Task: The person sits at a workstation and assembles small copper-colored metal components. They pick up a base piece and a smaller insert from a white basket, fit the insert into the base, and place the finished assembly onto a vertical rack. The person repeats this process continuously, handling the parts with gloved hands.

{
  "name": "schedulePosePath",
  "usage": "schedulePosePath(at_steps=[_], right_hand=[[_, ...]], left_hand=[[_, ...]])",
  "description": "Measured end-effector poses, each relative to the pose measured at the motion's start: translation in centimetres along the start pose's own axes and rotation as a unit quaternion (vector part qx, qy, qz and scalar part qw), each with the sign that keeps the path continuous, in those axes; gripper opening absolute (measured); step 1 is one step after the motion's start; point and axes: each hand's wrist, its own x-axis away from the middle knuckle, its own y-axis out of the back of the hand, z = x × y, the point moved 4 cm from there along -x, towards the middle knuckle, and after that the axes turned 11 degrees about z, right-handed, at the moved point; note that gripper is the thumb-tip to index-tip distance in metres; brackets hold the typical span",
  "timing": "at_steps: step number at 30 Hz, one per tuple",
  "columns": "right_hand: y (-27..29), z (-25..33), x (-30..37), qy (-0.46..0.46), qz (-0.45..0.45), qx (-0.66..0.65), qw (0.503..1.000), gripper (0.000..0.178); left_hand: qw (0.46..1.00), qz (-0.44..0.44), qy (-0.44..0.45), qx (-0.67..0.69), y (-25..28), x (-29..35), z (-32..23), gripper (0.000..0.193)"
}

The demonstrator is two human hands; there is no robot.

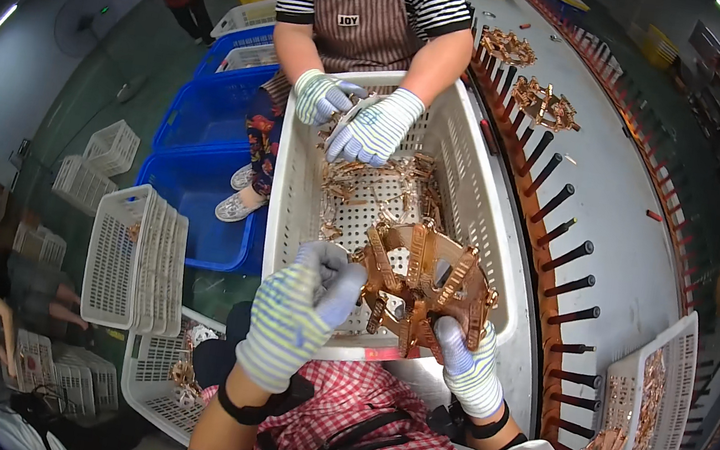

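Observation:
My right hand, in a striped knit glove, grips the lower right edge of a round cluster of copper-coloured metal parts. The cluster has several ridged arms and is held tilted over the near end of a white perforated crate. At the cluster's left side is my left hand, gloved alike, its fingers curled closed. What those fingers hold, if anything, is hidden. Loose copper-coloured pieces lie on the crate's floor beneath the cluster.
Across the crate, a co-worker's gloved hands handle small metal pieces. Rows of dark-handled rods line the bench on the right, with more copper clusters behind. Blue bins and stacked white crates stand left. A tilted white crate stands right.

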Motion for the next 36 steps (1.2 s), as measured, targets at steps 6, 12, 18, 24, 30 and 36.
schedulePosePath(at_steps=[6,12,18,24,30,36], right_hand=[[1.4,4.1,3.1,0.099,0.088,0.105,0.986,0.033],[0.3,3.7,4.6,0.101,0.022,-0.098,0.990,0.058],[-0.9,5.0,7.7,0.044,-0.049,-0.155,0.986,0.044],[2.3,3.1,10.0,0.071,-0.199,-0.072,0.975,0.040],[-1.0,6.4,13.5,0.133,-0.003,0.091,0.987,0.047],[-1.8,8.1,17.8,0.145,-0.014,0.106,0.984,0.037]], left_hand=[[0.998,0.000,0.031,-0.048,-0.2,2.9,-3.2,0.031],[0.999,0.044,0.008,-0.007,-1.6,4.5,-3.2,0.027],[0.944,0.051,0.078,0.316,-3.6,6.2,-1.8,0.036],[0.989,-0.046,-0.131,-0.052,-2.2,12.7,-6.3,0.022],[0.989,-0.011,0.000,0.151,-2.7,12.0,-4.9,0.026],[0.992,0.007,0.006,0.130,-2.7,16.3,-6.4,0.021]])
